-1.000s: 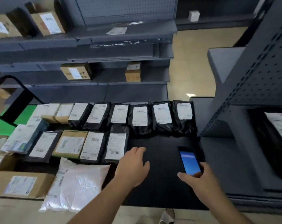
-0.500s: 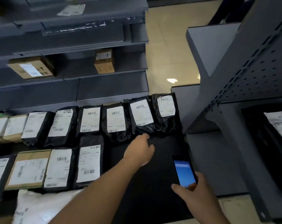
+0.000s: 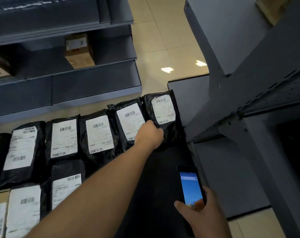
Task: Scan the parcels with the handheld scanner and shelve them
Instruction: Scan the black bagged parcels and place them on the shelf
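Several black plastic parcels with white barcode labels lie in rows on a black surface point(image 3: 163, 177). My left hand point(image 3: 150, 134) reaches to the far right end of the back row and grips the lower edge of the last black parcel point(image 3: 161, 110). Its neighbour parcel point(image 3: 128, 117) is partly covered by that hand. My right hand point(image 3: 202, 210) holds the handheld scanner point(image 3: 190, 186) upright at the lower right, its blue screen lit and facing me.
Grey metal shelving point(image 3: 94, 86) runs along the back left with a brown carton point(image 3: 79, 50) on it. A second grey shelf unit point(image 3: 249, 100) stands close on the right. Beige floor tiles point(image 3: 163, 40) show between them. More parcels point(image 3: 23, 210) lie at lower left.
My left hand has stretched forward and right from the bare black surface to the rightmost back-row parcel and taken hold of it. My view has swung right and down. The scanner stays in my right hand.
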The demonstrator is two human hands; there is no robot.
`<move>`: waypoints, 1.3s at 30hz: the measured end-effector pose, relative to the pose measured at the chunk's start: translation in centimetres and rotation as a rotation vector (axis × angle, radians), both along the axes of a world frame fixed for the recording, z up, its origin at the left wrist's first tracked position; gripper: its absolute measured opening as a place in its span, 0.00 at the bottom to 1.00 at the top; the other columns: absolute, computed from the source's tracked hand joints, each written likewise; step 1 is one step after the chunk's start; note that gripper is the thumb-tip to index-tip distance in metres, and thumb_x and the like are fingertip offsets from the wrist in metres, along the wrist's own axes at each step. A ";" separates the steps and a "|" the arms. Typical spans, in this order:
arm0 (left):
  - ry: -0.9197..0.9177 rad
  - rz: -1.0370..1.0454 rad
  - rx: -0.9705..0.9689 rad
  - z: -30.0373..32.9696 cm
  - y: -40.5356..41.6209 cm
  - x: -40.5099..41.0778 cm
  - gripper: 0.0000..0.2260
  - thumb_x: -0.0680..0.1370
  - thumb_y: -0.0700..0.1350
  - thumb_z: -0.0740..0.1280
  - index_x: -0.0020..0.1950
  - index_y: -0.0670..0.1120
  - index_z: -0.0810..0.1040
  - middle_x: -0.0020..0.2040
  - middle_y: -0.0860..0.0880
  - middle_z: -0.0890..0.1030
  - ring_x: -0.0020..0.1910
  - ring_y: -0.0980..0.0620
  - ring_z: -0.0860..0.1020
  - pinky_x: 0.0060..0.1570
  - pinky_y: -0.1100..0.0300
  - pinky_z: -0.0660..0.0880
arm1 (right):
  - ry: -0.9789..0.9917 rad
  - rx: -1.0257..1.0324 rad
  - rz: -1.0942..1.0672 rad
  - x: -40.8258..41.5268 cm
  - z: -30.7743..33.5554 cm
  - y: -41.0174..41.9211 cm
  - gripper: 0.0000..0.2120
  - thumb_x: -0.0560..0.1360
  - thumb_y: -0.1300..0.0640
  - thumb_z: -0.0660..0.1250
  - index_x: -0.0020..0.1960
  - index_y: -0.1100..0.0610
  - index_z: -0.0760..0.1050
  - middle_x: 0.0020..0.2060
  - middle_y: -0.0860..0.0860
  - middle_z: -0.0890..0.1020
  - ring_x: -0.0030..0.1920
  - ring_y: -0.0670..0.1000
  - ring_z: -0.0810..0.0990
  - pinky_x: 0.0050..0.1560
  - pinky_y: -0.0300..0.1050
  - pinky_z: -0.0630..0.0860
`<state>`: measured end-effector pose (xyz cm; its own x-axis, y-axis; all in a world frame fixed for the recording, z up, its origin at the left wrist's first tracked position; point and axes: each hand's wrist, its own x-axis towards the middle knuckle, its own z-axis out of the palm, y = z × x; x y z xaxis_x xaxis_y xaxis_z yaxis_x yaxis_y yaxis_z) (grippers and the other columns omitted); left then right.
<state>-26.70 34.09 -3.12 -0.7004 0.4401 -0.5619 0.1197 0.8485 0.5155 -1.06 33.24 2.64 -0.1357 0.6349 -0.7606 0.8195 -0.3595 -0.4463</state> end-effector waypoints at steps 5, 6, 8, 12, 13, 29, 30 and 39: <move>-0.044 0.097 -0.042 -1.2 2.8 -2.6 0.07 0.82 0.44 0.63 0.45 0.44 0.72 0.41 0.46 0.76 0.36 0.48 0.74 0.30 0.57 0.65 | 0.003 0.007 0.003 -1.2 -0.3 0.5 0.49 0.61 0.48 0.86 0.76 0.50 0.65 0.54 0.48 0.79 0.52 0.51 0.80 0.58 0.48 0.74; -0.047 0.115 -0.042 -1.5 3.3 -3.1 0.10 0.82 0.44 0.63 0.42 0.44 0.71 0.39 0.46 0.76 0.34 0.49 0.73 0.29 0.57 0.64 | 0.005 0.011 0.011 -1.3 -0.4 0.5 0.49 0.61 0.47 0.86 0.76 0.50 0.65 0.55 0.48 0.80 0.52 0.50 0.81 0.58 0.48 0.75; -0.055 0.127 -0.053 -1.6 4.3 -3.7 0.12 0.82 0.42 0.62 0.39 0.43 0.71 0.37 0.46 0.75 0.32 0.48 0.72 0.28 0.57 0.64 | 0.009 0.014 0.020 -1.6 -0.1 0.5 0.47 0.62 0.47 0.86 0.75 0.49 0.65 0.53 0.47 0.79 0.50 0.47 0.80 0.53 0.46 0.74; -0.121 0.030 -0.124 -2.3 6.2 -4.3 0.08 0.82 0.36 0.62 0.45 0.38 0.78 0.45 0.42 0.80 0.46 0.42 0.81 0.47 0.49 0.81 | 0.010 0.061 0.043 -2.2 -0.1 0.7 0.48 0.62 0.45 0.85 0.75 0.48 0.64 0.50 0.43 0.78 0.47 0.42 0.78 0.50 0.44 0.73; -0.123 0.022 -0.137 -2.9 6.5 -4.6 0.09 0.82 0.36 0.62 0.52 0.35 0.81 0.49 0.40 0.82 0.51 0.40 0.83 0.55 0.48 0.83 | -0.001 0.064 0.047 -2.4 -0.2 0.6 0.48 0.62 0.44 0.85 0.75 0.47 0.64 0.50 0.43 0.78 0.47 0.43 0.79 0.50 0.44 0.74; -0.196 0.311 0.174 -2.1 5.7 -3.4 0.08 0.80 0.42 0.67 0.56 0.40 0.82 0.56 0.41 0.85 0.51 0.41 0.83 0.57 0.46 0.83 | 0.058 0.121 0.088 -4.3 1.2 0.9 0.41 0.65 0.40 0.81 0.71 0.41 0.63 0.51 0.45 0.79 0.47 0.44 0.81 0.44 0.43 0.80; -0.207 0.314 0.211 -1.5 5.4 -3.3 0.08 0.80 0.42 0.68 0.55 0.40 0.83 0.54 0.42 0.85 0.50 0.41 0.83 0.55 0.48 0.83 | 0.061 0.124 0.089 -4.3 1.6 0.8 0.41 0.65 0.40 0.81 0.70 0.41 0.63 0.51 0.45 0.79 0.47 0.44 0.81 0.45 0.46 0.82; -0.291 0.368 0.393 5.3 0.3 -0.5 0.07 0.79 0.46 0.72 0.42 0.47 0.79 0.39 0.46 0.81 0.39 0.46 0.80 0.41 0.54 0.76 | 0.139 0.225 0.136 -3.2 6.3 -0.9 0.43 0.65 0.38 0.81 0.72 0.41 0.62 0.50 0.44 0.79 0.48 0.44 0.81 0.50 0.50 0.83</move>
<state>-27.17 34.42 2.15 -0.6879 0.4115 -0.5979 -0.3385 0.5469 0.7657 -4.24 32.30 8.92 -0.3245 0.7542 -0.5709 0.7788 -0.1295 -0.6137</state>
